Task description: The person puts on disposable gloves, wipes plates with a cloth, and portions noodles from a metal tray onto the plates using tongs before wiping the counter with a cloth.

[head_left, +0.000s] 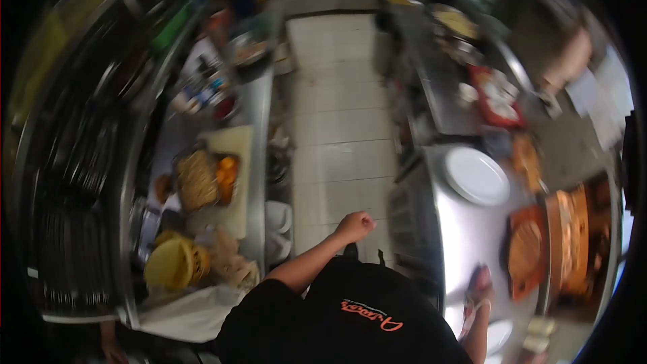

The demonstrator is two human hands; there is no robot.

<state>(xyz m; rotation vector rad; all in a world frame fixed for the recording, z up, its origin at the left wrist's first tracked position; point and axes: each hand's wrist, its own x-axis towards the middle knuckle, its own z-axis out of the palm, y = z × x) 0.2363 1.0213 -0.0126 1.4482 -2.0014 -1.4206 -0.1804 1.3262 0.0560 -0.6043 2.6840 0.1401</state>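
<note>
My left hand (356,226) is held out in front of my body over the tiled aisle, its fingers curled into a fist. Nothing shows in it. My right hand (481,290) is low on the right, at the steel counter (461,243), with a pale band at the wrist. Motion blur smears its fingers, and a dark reddish patch at their tips cannot be made out. Farther along that counter lies a white plate (477,175). Right of the hand is a round wooden board (526,249) on an orange-brown base.
On the left counter, a tray of shredded pale food (197,180) and orange pieces (227,178) sits on a cutting board (242,141). Nearby is a yellow bucket (168,264). A co-worker's arm (569,61) reaches in at upper right, near a red tray (495,98). Tiled floor (340,128) runs between counters.
</note>
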